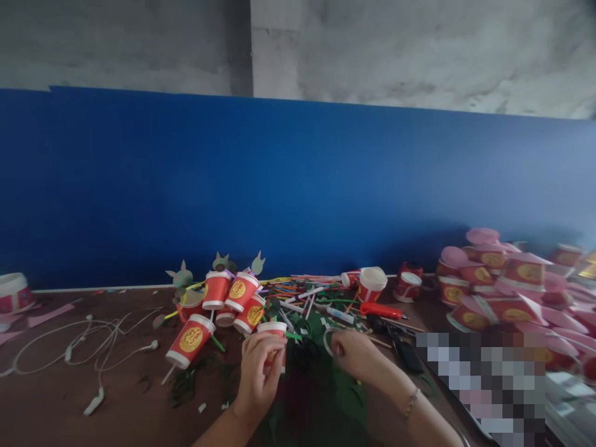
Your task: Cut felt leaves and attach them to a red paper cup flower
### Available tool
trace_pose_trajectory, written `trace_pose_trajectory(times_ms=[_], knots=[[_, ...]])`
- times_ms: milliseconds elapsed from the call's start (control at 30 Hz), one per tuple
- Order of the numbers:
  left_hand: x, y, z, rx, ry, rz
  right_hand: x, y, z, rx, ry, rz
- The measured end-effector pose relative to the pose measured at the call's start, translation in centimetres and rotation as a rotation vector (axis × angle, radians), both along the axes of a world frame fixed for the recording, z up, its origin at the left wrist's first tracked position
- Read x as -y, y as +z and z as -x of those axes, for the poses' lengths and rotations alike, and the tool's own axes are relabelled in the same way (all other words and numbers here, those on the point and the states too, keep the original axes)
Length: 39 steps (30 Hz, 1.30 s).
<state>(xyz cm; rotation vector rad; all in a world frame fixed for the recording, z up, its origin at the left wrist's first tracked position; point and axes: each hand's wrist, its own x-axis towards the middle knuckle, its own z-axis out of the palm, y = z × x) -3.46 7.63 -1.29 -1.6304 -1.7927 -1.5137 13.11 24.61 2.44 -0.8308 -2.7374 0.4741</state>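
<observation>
My left hand (261,366) is wrapped round a red paper cup (272,328) with a white rim, low in the middle of the view. A green strip sticks out to the right of this cup. To the right, my right hand (349,352) has its fingers curled at a white ring-like loop (328,341), which seems pinched between them. Green paper (347,397) lies under and between the hands. Just left of my left hand, several red cups (190,341) with yellow emblems are heaped, some with green animal-head cutouts (181,276) on sticks.
White earphones (95,402) with a tangled cord lie at the left. Coloured sticks (298,290), a glue tube (339,315) and a red cutter (382,310) are behind my hands. Stacked red-and-pink cups (526,273) fill the right. A blue partition (279,186) stands behind the table.
</observation>
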Motion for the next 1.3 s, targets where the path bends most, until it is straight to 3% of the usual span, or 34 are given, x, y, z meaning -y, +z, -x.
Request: trace_pose_trajectory(times_ms=[133, 200, 333, 500, 633, 900, 1300], knots=[[-0.5, 0.7, -0.9, -0.024, -0.022, 0.006, 0.7, 0.4, 2.5, -0.345, 0.084, 0.348], [-1.2, 1.3, -1.6, -0.064, -0.022, 0.044, 1.5, -0.2, 3.5, -0.535, 0.049, 0.397], [-2.7, 2.4, -2.8, -0.186, -0.004, 0.148, 3.0, -2.7, 4.1, -0.676, 0.034, 0.219], [-3.4, 1.9, -3.3, -0.237, 0.012, 0.175, 3.3, -4.5, 3.7, -0.688, 0.047, 0.163], [-3.2, 1.2, -3.1, -0.322, -0.027, 0.219, 2.7, -4.5, 3.5, -0.673, 0.042, 0.104], [-3.0, 1.1, -2.9, -0.307, -0.049, 0.192, 2.5, -4.7, 3.6, -0.733, 0.130, -0.052], [-2.7, 1.5, -3.2, -0.208, 0.021, 0.084, 2.7, -4.5, 3.5, -0.716, 0.225, -0.150]])
